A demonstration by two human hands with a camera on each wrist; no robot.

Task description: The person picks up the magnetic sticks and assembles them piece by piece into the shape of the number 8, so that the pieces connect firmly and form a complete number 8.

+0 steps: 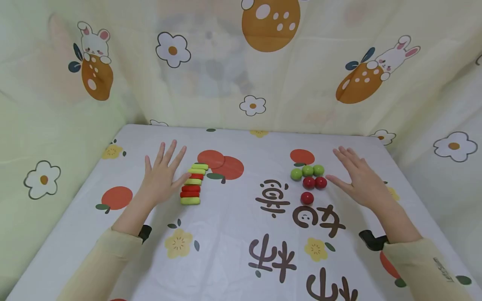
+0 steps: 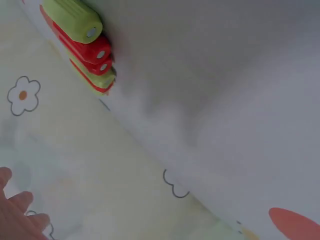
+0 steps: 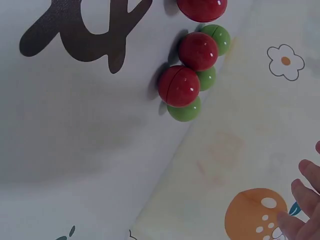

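Over the left part of the table my left hand is spread, palm down and holding nothing. Its thumb overlaps a row of short red and light green sticks in the head view; whether it touches them I cannot tell. In the left wrist view the sticks lie side by side, ends showing. My right hand has its fingers extended and holds nothing. Just left of its thumb sit glossy green balls and red balls. The right wrist view shows the red balls close up.
A white printed cloth with fruit, flowers and dark characters covers the table. Curtains with rabbits and flowers stand at the back and both sides. Dark wrist straps show at the cuffs.
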